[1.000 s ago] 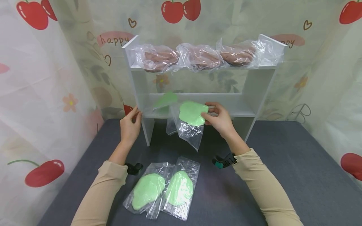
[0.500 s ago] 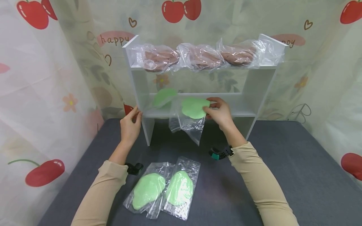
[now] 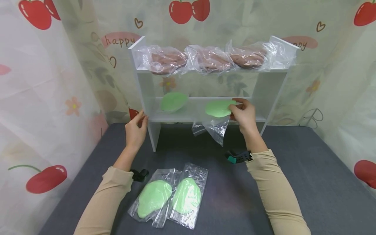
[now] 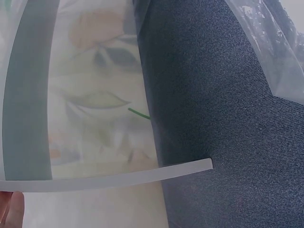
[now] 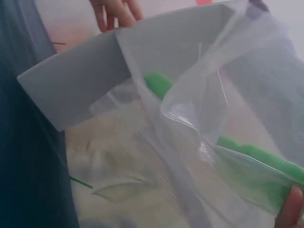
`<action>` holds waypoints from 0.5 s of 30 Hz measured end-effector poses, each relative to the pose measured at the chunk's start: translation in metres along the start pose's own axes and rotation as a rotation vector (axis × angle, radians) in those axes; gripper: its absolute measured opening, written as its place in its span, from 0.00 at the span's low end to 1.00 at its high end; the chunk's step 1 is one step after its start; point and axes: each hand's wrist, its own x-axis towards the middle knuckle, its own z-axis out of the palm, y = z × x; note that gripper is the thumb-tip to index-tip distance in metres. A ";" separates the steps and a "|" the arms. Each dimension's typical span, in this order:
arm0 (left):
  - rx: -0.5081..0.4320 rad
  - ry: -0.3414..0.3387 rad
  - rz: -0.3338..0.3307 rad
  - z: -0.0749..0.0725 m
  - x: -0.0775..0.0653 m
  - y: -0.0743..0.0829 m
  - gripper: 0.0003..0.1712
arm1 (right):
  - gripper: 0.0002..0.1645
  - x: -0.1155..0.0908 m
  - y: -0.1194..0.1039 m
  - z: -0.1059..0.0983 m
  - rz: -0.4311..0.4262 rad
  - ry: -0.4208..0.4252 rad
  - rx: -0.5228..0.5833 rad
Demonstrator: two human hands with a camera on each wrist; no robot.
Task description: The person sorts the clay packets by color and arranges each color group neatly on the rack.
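My right hand pinches a clear plastic bag with a flat pale-green piece inside, just at the front edge of the middle shelf. The bag's loose end hangs below that edge. Another flat green piece rests further left on the middle shelf. My left hand grips the front edge of the left side panel of the white shelf unit between thumb and fingers. In the right wrist view, the clear film crosses in front of the unit, and one fingertip touches the bagged green piece.
Several brown items in clear bags fill the top shelf. Two more bagged green pieces lie side by side on the dark table, between my forearms. Patterned curtains stand behind and at both sides. A looped cord shows at the back right.
My right hand has moved right and slightly up along the middle shelf with the bagged green piece. The left green piece looks flatter and fully visible. My left hand has stayed put.
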 end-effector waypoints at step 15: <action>-0.007 0.005 -0.001 0.000 0.000 0.000 0.23 | 0.26 0.008 0.013 0.022 -0.074 0.179 0.236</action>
